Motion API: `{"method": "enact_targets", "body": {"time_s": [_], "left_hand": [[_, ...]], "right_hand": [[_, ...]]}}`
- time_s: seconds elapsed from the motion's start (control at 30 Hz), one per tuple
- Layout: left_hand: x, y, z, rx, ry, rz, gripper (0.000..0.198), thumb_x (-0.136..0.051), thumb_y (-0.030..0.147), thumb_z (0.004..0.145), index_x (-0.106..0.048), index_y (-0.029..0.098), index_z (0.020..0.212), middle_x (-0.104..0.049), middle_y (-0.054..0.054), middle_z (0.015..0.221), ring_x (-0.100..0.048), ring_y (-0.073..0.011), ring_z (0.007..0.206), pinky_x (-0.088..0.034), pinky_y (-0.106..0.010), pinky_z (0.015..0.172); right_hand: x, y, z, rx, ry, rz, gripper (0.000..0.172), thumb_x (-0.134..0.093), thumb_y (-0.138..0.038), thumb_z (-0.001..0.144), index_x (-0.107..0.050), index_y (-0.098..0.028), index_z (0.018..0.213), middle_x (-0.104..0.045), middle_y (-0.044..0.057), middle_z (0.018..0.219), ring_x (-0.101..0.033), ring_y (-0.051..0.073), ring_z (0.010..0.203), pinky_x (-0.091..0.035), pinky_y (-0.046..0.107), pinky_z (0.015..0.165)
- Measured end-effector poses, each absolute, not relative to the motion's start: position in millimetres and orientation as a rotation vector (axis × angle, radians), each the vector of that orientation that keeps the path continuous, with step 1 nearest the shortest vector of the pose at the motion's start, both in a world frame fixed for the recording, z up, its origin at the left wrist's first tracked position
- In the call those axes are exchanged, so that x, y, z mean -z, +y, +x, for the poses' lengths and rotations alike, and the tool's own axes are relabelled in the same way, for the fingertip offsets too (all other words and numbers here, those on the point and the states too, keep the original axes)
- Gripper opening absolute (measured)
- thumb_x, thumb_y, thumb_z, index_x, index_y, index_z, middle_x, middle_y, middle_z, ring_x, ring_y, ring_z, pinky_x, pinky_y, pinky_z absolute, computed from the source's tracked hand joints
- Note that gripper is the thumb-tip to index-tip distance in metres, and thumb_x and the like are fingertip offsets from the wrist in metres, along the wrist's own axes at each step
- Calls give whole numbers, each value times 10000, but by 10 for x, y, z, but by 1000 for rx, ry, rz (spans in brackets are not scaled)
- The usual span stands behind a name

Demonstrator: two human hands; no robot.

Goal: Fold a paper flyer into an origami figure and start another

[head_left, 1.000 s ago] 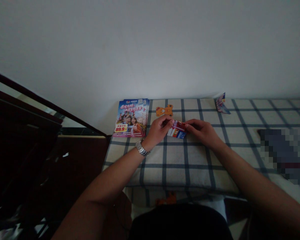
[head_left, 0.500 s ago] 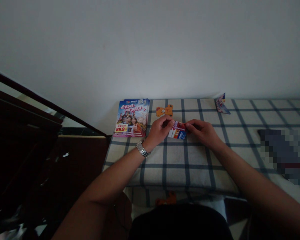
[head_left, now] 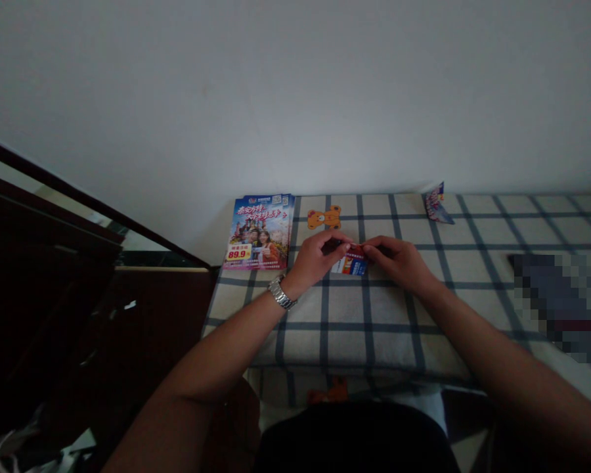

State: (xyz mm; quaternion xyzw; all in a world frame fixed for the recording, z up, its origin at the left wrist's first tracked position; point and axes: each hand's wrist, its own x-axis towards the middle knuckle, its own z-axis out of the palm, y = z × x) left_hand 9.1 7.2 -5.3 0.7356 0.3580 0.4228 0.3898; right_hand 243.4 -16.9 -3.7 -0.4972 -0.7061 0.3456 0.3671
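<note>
A cream tablecloth (head_left: 389, 338) with a grey-blue check covers the surface, its back edge against a plain pale wall (head_left: 295, 98); the light is dim. The stack of leaflets (head_left: 259, 230) lies at the cloth's left end, and left of it, lower down, is dark reddish-brown wood (head_left: 162, 328). Just right of the stack an orange bear (head_left: 324, 217) lies flat on the cloth, and well to the right a folded leaflet (head_left: 438, 207) stands tilted near the wall. Farther right of the stack, and nearer the person, is a dark object (head_left: 554, 295), blurred into blocks. Right of the stack and slightly nearer the person, a small folded paper (head_left: 353, 264), red, white and blue, is pinched between thumb and fingers of the left hand (head_left: 315, 259) at its upper left and of the right hand (head_left: 398, 261) at its upper right. The stack's top sheet bears large red brush-style Chinese lettering, a QR code in its upper right corner, and a yellow label reading "89.9"; its smaller lines, and the print on the folded paper, are too small to read.
</note>
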Motion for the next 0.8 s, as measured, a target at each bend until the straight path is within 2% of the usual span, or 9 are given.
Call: {"method": "enact_targets", "body": {"time_s": [0.2, 0.5, 0.8], "left_hand": [[38, 55, 107, -1073, 947, 1826, 144, -705, 319, 973, -732, 183, 1013, -753, -32, 919, -679, -143, 801, -529, -246, 723], [32, 29, 133, -1050, 928, 1836, 63, -685, 214, 950, -714, 175, 989, -749, -24, 932, -673, -131, 799, -536, -250, 760], [23, -3, 151, -1031, 862, 1806, 157, -692, 330, 990, -723, 186, 1040, -772, -52, 994, -722, -159, 872, -582, -285, 813]], "right_hand": [[42, -196, 2406, -831, -1831, -1241, 276, -640, -471, 1012, -766, -226, 991, -790, 55, 931, -718, 231, 839, -534, 348, 742], [36, -209, 2368, -904, -1845, -1176, 248, -637, -456, 1015, -753, -237, 1030, -788, 51, 955, -726, 229, 851, -553, 350, 762], [-16, -208, 2376, -738, -1888, -1185, 237, -645, -444, 1009, -725, -234, 933, -757, 44, 861, -697, 213, 786, -518, 338, 712]]}}
